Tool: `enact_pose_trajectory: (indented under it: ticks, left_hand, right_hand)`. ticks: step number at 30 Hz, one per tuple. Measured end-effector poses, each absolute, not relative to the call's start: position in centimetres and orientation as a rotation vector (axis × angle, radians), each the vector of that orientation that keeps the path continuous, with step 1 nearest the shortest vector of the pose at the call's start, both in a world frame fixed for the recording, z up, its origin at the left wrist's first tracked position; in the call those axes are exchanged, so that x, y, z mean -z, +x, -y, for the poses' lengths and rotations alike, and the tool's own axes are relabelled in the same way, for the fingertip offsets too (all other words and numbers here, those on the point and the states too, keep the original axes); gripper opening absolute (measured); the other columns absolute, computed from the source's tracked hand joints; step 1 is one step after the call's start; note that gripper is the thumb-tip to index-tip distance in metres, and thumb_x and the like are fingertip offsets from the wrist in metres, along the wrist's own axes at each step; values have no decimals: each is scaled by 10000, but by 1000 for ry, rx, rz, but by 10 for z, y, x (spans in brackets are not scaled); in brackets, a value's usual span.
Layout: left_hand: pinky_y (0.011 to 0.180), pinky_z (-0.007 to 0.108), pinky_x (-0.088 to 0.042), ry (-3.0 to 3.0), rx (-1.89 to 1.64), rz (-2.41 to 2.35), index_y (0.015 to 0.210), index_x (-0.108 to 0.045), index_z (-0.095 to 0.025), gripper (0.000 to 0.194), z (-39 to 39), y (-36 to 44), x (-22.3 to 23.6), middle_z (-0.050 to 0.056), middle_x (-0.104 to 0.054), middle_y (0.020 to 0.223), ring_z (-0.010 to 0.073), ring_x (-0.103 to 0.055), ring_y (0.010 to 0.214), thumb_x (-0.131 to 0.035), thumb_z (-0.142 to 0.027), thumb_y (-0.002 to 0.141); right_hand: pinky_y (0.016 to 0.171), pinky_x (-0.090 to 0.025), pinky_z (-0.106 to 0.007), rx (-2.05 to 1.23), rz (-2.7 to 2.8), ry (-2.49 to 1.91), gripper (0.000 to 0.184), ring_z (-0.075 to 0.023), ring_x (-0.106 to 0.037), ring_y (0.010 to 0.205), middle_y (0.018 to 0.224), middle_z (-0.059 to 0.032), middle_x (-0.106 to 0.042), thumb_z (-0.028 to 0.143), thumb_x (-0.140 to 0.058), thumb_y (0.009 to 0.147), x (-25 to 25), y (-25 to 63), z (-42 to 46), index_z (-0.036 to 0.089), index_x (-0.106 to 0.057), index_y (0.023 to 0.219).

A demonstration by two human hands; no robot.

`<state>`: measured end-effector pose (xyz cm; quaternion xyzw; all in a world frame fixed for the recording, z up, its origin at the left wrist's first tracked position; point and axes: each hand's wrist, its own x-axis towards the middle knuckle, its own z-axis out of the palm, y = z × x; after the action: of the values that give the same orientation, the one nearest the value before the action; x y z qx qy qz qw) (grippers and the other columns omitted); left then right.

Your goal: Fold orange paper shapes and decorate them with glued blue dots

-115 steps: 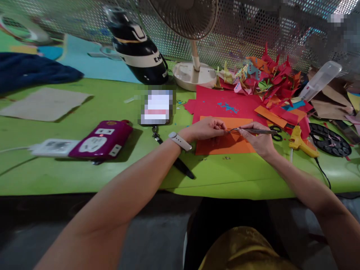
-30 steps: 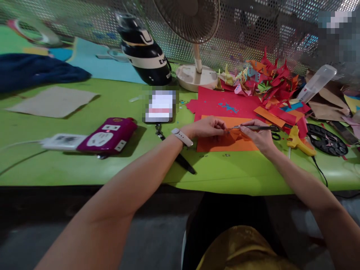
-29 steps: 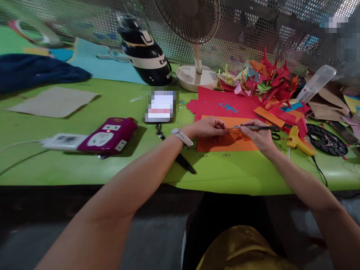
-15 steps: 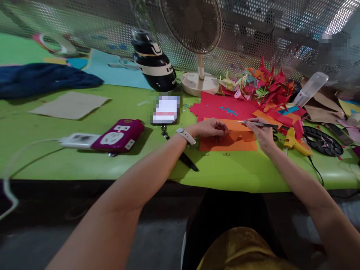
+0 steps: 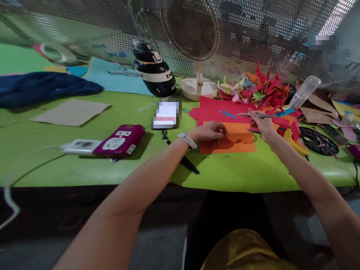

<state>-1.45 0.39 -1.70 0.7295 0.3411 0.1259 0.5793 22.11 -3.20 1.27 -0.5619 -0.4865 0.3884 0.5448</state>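
Observation:
My left hand point(image 5: 209, 131) rests on an orange paper sheet point(image 5: 239, 144), fingers pinched on a small folded orange piece point(image 5: 234, 137). My right hand point(image 5: 261, 123) is raised a little above the red paper sheet point(image 5: 216, 109) and grips metal tweezers point(image 5: 254, 114), whose tips point left. Blue scraps point(image 5: 228, 114) lie on the red sheet under the tweezers' tips. A white watch is on my left wrist.
A pile of folded paper cranes point(image 5: 260, 88) and a fan point(image 5: 194, 41) stand behind the sheets. A yellow glue gun point(image 5: 294, 141), a black reel point(image 5: 319, 135), a purple power strip point(image 5: 119, 140), a phone point(image 5: 165, 114) and a helmet point(image 5: 153, 69) lie on the green table point(image 5: 84, 165).
My right hand has lifted the tweezers away from the orange piece and moved them back and up over the red sheet. My left hand stays put. The camera has tilted up slightly.

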Motion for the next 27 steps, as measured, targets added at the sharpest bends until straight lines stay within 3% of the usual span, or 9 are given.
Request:
enact_pose_trajectory:
  ticks: [6,12,18,22,27]
  left_hand:
    - [441,200,-427,1684,-288,-816,908,-589,-182,151,-2,-14,17,-27,-644,486,132,-612,401,-658,-227,781]
    - [427,186,-414,1654,-287,-811,877,-590,-193,139,-3,-13,20,-42,-641,489,109,-591,383,-675,-213,769]
    - [427,206,-438,1657,-257,-845,860,-582,-190,79,0,-12,16,-23,-644,494,133,-608,400,-629,-183,797]
    - [415,193,-435,1644,-266,-849,858,-576,-181,73,3,-11,12,-31,-643,491,110,-578,368,-623,-156,807]
    - [423,183,-436,1632,-257,-849,861,-576,-175,75,3,-11,13,-42,-634,487,102,-581,377,-621,-148,808]
  right_hand:
    - [553,-532,-225,-933,1215,-1313,276,-102,-653,569,713,12,-716,473,-736,777,-10,229,8,229,-606,788]
    - [569,-525,-215,-970,1216,-1313,177,-110,-675,582,661,6,-716,255,-760,751,7,222,-5,201,-605,819]
    - [668,-550,-279,-777,1393,-1310,158,-136,-676,697,742,-14,-723,311,-775,702,24,224,-22,199,-695,779]
    - [726,-569,-320,-844,1434,-1216,231,-148,-688,716,779,-19,-741,322,-789,651,32,221,-30,194,-708,825]
    - [769,-578,-359,-743,1550,-1196,249,-187,-703,764,814,-42,-758,394,-780,675,31,216,-34,201,-725,823]
